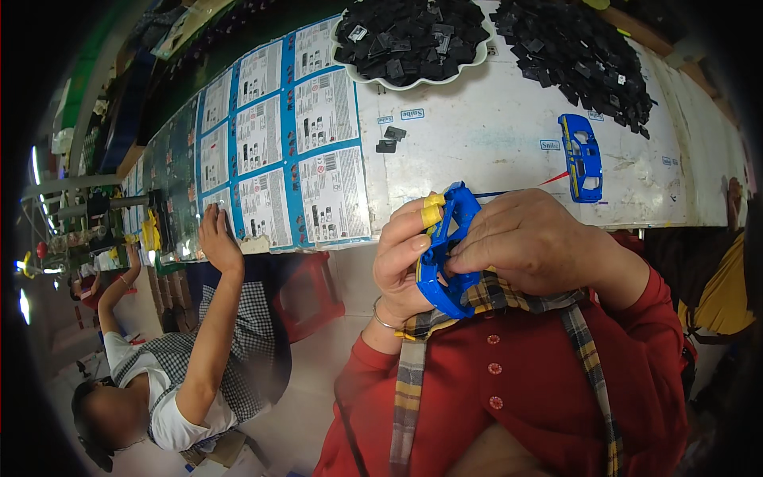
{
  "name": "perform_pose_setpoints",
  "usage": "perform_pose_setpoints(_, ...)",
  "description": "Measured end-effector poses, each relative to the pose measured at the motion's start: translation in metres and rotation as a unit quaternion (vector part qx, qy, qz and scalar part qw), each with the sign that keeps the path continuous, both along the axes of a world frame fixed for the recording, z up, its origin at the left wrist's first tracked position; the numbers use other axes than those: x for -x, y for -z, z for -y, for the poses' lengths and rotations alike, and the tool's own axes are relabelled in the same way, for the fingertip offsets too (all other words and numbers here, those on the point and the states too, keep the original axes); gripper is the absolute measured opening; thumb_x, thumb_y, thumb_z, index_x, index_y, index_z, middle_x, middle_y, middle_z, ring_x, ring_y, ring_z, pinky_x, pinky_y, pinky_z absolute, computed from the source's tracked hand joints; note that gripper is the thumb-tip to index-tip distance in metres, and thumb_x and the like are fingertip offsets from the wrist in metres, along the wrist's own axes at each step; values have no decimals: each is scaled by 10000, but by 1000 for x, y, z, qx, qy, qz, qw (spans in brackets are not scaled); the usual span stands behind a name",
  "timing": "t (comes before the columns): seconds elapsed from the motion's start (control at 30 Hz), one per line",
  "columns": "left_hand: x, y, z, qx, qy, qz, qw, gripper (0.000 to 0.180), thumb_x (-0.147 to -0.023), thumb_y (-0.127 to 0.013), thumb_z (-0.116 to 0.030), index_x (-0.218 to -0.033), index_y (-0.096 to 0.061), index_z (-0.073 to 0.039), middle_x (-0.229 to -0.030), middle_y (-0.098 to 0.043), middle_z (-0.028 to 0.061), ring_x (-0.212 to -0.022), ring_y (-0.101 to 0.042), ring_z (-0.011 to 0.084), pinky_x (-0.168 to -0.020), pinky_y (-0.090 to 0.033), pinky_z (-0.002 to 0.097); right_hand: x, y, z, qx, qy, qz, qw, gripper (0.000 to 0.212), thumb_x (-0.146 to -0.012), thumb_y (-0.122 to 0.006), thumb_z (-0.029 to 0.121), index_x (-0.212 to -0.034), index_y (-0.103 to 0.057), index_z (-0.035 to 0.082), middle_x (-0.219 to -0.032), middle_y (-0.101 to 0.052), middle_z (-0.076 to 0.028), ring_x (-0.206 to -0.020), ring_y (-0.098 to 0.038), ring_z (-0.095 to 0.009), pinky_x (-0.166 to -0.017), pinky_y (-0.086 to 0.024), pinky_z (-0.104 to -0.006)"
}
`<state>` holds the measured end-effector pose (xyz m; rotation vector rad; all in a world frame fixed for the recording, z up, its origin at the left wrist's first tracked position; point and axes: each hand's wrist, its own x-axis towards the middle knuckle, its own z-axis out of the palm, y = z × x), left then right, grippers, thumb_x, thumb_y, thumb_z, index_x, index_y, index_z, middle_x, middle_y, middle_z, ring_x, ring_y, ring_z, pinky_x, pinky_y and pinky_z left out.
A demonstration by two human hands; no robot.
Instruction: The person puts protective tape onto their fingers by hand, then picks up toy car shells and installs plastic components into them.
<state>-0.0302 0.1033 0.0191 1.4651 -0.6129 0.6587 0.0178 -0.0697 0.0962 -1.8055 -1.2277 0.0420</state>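
Note:
My left hand (401, 262) is wrapped round a blue plastic toy car body (433, 274), tilted up in front of my chest. Yellow tape (431, 213) covers a fingertip of that hand. My right hand (532, 242) is closed, with its fingertips pressed into the openings of the car body; whatever they pinch is hidden. Behind the right hand runs a thin stick (555, 178), dark at one end and red at the other; whether I hold it cannot be made out. A second blue car body (582, 159) lies on the table beyond my right hand.
Small black plastic parts fill a white scalloped bowl (362, 77), and a loose heap of black parts (580, 63) lies right of it. Several black pieces (389, 140) sit nearer. Printed card sheets (326, 111) cover the left tabletop. A co-worker's hand (220, 242) rests at the table edge.

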Motion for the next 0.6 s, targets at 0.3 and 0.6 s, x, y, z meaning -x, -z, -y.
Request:
perform_pose_setpoints(0.3, 5, 2, 0, 21, 24, -36, 999, 613, -673, -791, -160, -1167, -433, -101, -1157, -510, 162, -1095, -509, 334, -904, -450, 409, -6, -5, 6, 20, -90, -87, 992, 213, -692, -588, 24, -892, -608, 92, -786, -617, -67, -754, -587, -272, -649, -466, -364)
perform_pose_setpoints(0.6, 12, -5, 9, 32, -27, -179, 983, 703, -636, -815, -119, -1206, -416, -20, -1164, -494, 160, -1050, -527, 231, -895, -452, 331, 5, 9, 1, 5, 20, -88, 996, 217, -660, -567, -26, -860, -573, 60, -794, -591, -86, -757, -567, -300, -671, -454, -376)
